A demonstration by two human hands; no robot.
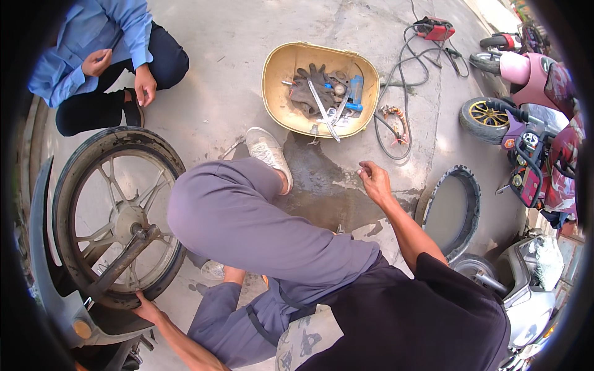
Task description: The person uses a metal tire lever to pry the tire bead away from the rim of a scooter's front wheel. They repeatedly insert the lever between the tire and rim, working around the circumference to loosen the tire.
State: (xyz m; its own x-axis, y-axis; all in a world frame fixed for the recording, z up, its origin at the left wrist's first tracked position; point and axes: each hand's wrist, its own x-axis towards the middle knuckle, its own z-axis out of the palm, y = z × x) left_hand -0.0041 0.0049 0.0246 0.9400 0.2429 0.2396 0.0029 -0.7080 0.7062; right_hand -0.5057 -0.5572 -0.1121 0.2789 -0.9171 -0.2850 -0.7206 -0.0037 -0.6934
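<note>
Black tyre [74, 167] under left-hand fingers [141, 303], right-hand fingers [366, 171] curled, empty

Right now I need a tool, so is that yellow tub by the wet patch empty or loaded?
Loaded: the yellow tub sits upright, holding dark gloves and hand tools.
</note>
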